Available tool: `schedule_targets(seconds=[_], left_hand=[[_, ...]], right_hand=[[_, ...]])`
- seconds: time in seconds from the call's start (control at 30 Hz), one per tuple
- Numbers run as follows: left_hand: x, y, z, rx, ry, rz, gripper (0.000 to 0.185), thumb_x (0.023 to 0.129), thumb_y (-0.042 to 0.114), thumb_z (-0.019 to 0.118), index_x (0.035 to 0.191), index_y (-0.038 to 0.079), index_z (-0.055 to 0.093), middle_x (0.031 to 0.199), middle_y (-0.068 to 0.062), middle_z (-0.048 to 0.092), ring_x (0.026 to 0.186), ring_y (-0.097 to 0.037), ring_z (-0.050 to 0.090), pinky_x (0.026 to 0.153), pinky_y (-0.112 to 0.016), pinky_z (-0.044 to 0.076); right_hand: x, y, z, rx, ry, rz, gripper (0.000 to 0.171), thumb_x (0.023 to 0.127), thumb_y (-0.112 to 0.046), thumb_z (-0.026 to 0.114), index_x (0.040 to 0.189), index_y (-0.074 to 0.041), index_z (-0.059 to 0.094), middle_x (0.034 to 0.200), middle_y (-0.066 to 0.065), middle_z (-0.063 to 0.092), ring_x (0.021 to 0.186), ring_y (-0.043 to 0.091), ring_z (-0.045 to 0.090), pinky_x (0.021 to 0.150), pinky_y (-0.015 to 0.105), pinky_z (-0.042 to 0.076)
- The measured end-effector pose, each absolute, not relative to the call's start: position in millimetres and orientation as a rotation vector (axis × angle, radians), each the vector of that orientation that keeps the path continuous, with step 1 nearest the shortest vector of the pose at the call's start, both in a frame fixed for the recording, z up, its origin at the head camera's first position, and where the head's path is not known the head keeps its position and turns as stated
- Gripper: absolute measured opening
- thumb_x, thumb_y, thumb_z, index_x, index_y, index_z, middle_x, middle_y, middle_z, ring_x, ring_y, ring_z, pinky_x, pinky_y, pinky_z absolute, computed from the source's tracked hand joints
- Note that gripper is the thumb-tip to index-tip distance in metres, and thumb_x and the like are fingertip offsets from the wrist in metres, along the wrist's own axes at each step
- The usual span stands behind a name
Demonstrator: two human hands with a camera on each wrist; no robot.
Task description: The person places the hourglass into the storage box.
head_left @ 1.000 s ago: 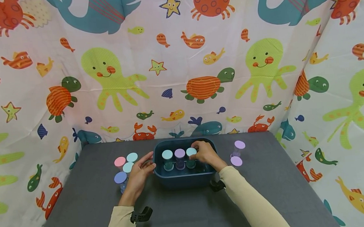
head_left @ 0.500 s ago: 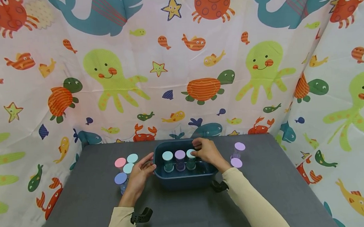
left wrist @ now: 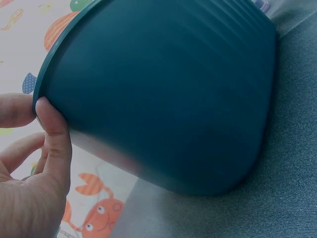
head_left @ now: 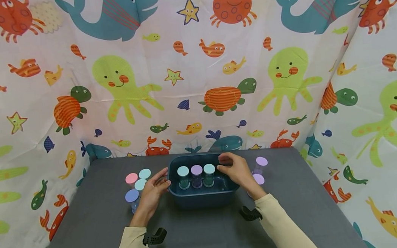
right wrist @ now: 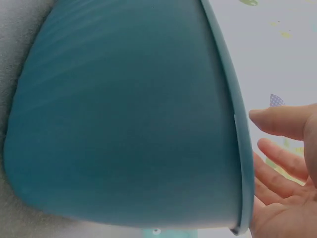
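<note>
Three jars [head_left: 196, 176]; unseen, seemingly, wrist-side

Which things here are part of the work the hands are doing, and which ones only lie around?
In the work:
- blue tub, left hand touching its rim
- three jars in the tub
- right hand over the tub's right side
- four jars left of the tub
- purple-lidded jars at right

Lying about:
- grey table
- sea-animal curtain

Head view high, facing forward-down; both wrist views close against the shared teal tub [head_left: 203, 198] wall.
</note>
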State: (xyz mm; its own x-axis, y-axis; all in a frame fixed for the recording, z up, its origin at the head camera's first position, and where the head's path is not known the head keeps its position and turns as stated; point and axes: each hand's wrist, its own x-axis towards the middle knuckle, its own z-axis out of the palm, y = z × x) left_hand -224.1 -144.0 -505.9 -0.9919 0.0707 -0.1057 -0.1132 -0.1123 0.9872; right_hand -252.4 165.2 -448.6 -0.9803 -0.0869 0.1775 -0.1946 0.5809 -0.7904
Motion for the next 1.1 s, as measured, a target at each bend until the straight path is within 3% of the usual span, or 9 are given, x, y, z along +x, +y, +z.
schedule_targets(seconds=[0.3,1.1], left_hand=[[-224,-144,-507,-0.048,2.007,2.258,0.049,0.095,0.004,0.058,0.143,0.013,0.050,0.138,-0.013,0.047,0.107,-0.018,0.052,0.081,-0.022,0.052],[-224,-145,-505,-0.042,2.012,2.252,0.050,0.095,0.006,0.059,0.143,0.014,0.050,0.138,-0.012,0.047,0.108,-0.018,0.052,0.082,-0.022,0.052]], right_hand=[[-236,181,-450,0.225,-2.602,1.484,0.034,0.087,-0.012,0.074,0.119,-0.005,0.065,0.115,0.013,0.069,0.109,0.026,0.066,0.091,0.038,0.056],[-218,227,-447,0.151,-2.489,1.406,0.030,0.088,-0.014,0.074,0.116,-0.005,0.066,0.114,0.013,0.070,0.106,0.026,0.067,0.090,0.040,0.056]])
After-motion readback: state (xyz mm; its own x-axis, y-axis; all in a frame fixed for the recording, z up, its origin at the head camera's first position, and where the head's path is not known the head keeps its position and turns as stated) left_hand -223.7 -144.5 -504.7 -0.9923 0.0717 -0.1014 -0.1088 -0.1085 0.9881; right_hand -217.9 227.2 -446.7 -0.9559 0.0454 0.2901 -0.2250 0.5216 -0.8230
